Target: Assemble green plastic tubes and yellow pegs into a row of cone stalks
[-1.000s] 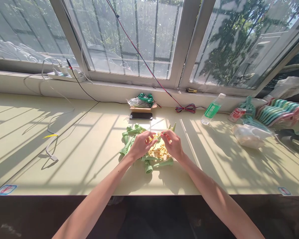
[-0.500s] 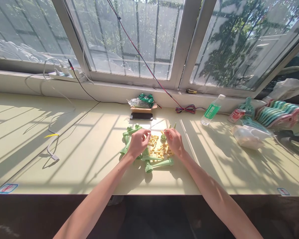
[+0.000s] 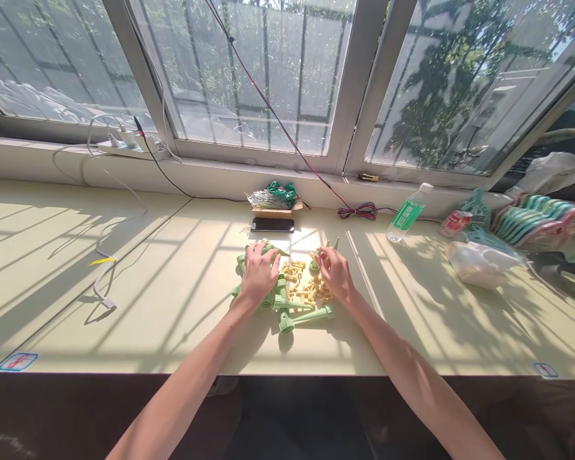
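A heap of green plastic cone-shaped spikes (image 3: 294, 312) lies on the pale table (image 3: 172, 306) in front of me, with a pile of small yellow plastic pieces (image 3: 303, 284) in its middle. My left hand (image 3: 260, 271) rests on the green spikes at the heap's left side, fingers curled over one of them. My right hand (image 3: 333, 271) is at the right side of the yellow pieces, fingers pinched on a green spike (image 3: 315, 261) near the heap's back.
A black phone (image 3: 271, 224) and a small box with wrapped green items (image 3: 275, 198) lie behind the heap. A water bottle (image 3: 407, 212), a red can (image 3: 454, 222) and plastic bags are at the right. White cables (image 3: 103, 255) trail at the left.
My left hand has moved left from the yellow pieces onto the green spikes. My right hand has shifted slightly back and stays pinched at the heap's right.
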Available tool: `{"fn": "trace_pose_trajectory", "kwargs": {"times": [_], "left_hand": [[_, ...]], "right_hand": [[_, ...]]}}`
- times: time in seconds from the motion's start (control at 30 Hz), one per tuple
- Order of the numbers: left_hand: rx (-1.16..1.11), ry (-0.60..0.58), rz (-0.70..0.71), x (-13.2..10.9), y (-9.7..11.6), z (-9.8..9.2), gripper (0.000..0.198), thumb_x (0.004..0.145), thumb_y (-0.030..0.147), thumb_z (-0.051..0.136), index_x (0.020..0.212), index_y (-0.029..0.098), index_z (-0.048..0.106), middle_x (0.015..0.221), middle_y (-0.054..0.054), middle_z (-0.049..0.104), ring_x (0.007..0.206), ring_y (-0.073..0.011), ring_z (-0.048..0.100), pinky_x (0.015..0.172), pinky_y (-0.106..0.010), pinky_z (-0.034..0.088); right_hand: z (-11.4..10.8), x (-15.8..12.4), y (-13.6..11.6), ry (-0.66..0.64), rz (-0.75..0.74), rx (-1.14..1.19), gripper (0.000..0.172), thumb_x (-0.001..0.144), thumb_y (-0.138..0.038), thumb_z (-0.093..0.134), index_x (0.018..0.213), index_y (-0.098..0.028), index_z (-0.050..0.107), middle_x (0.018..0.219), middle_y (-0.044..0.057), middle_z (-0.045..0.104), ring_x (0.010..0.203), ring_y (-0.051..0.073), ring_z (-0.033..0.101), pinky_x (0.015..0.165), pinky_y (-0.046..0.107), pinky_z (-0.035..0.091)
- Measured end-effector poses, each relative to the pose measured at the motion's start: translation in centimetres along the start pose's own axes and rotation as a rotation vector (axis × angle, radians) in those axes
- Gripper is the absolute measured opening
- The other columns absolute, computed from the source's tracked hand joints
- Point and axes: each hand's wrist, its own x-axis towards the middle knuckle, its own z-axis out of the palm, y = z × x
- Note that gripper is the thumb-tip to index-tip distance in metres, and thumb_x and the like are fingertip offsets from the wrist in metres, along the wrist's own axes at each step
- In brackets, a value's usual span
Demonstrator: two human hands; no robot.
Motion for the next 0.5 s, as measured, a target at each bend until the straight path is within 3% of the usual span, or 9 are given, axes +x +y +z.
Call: {"fn": "trace_pose_trajectory", "kwargs": {"times": [0.13, 0.3, 0.5], "left_hand": [[0.049, -0.076, -0.03, -0.1, -0.3, 0.3, 0.028, 0.096, 0.028, 0.052, 0.109, 0.019, 0.074, 0.136, -0.014, 0.059, 0.135, -0.0399, 0.042, 0.113, -0.062, 0.035], [0.144, -0.237, -0.116, -0.1, 0.2, -0.1, 0.041, 0.1, 0.031, 0.042, 0.127, 0.012, 0.067, 0.147, -0.019, 0.051, 0.143, -0.0397, 0.036, 0.119, -0.058, 0.028], [0.06, -0.218, -0.126, 0.0, 0.3, -0.1, 0.035, 0.098, 0.025, 0.046, 0.122, 0.011, 0.067, 0.135, -0.02, 0.059, 0.138, -0.0378, 0.044, 0.117, -0.055, 0.033]], "right_hand": [[0.0, 0.0, -0.4, 0.005, 0.048, 0.013, 0.027, 0.097, -0.034, 0.052, 0.112, -0.015, 0.063, 0.087, 0.007, 0.068, 0.064, 0.015, 0.058, 0.068, 0.03, 0.049], [-0.3, 0.0, -1.0, 0.018, 0.09, 0.052, 0.031, 0.096, -0.035, 0.053, 0.12, -0.016, 0.06, 0.082, 0.003, 0.065, 0.058, 0.013, 0.055, 0.064, 0.028, 0.048], [-0.5, 0.0, -1.7, 0.18, 0.118, 0.177, 0.028, 0.096, -0.031, 0.052, 0.122, -0.02, 0.051, 0.074, -0.003, 0.057, 0.052, 0.011, 0.053, 0.051, 0.024, 0.043]]}}
